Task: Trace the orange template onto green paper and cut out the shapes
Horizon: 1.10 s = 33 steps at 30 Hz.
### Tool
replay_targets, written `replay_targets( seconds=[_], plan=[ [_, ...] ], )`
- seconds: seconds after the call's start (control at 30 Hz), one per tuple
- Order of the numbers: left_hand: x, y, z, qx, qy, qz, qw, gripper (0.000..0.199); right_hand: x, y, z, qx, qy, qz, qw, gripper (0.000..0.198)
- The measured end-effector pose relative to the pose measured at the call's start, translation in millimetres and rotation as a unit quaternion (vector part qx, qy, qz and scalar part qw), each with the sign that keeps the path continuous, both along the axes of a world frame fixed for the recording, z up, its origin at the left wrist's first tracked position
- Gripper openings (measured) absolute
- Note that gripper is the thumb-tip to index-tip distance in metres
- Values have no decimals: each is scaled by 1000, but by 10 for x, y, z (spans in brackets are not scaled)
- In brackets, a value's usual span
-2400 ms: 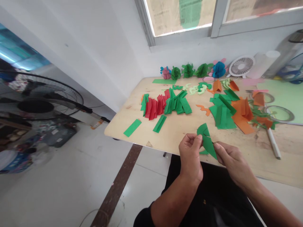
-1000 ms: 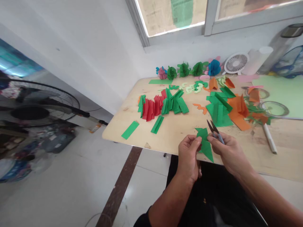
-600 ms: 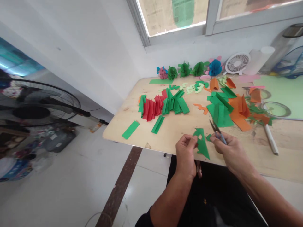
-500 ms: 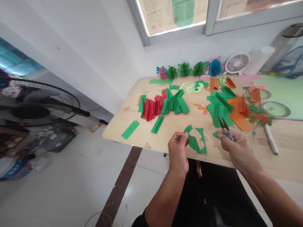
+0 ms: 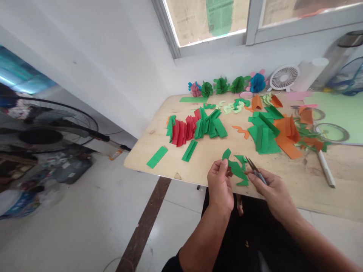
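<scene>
Head view, from the left: a flat green paper strip [image 5: 157,157] lies near the front edge of the wooden tabletop [image 5: 138,160], with a creased green strip [image 5: 189,151] to its right and a row of red folded papers [image 5: 181,133] behind. Next comes the left hand [image 5: 219,185], thumb and fingers pinched on the left part of a wavy green paper cutout [image 5: 237,170], just above the table's near edge. That cutout spans the gap between the hands, its long axis slanting from far left down to near right. The left hand is nearer, being on it; its right end points at the right thumb, and whether that thumb touches it cannot be told. A green offcut [image 5: 241,158] shows just behind; any join is unclear. Farther right, the right hand [image 5: 270,189] is closed around small scissors [image 5: 256,172], blades aimed away and leftward, tips beside the offcut. Beyond them lie green folded papers [image 5: 263,136].
</scene>
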State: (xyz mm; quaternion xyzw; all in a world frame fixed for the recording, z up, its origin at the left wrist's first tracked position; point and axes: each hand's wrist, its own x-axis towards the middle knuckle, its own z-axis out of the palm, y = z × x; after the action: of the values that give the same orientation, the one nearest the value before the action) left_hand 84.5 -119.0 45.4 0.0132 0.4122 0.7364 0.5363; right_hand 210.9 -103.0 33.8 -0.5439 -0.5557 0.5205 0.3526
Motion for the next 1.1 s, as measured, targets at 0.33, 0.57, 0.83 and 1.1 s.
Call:
replay_targets(
  seconds=[0.33, 0.57, 0.83, 1.1],
  plan=[
    [108, -164, 7, -18, 50, -76, 996, 22, -116, -50, -34, -46, 146, -61, 986, 29],
    [131, -205, -9, -21, 114, -100, 988, 15, -132, -82, -33, -41, 156, -68, 985, 29],
    [-7, -134, 29, -8, 185, -117, 976, 15, -65, -78, 27, -32, 117, -32, 992, 30],
    [-70, -144, 24, 7, 221, -208, 953, 17, -42, 24, 94, 16, 39, -55, 998, 24]
  ],
)
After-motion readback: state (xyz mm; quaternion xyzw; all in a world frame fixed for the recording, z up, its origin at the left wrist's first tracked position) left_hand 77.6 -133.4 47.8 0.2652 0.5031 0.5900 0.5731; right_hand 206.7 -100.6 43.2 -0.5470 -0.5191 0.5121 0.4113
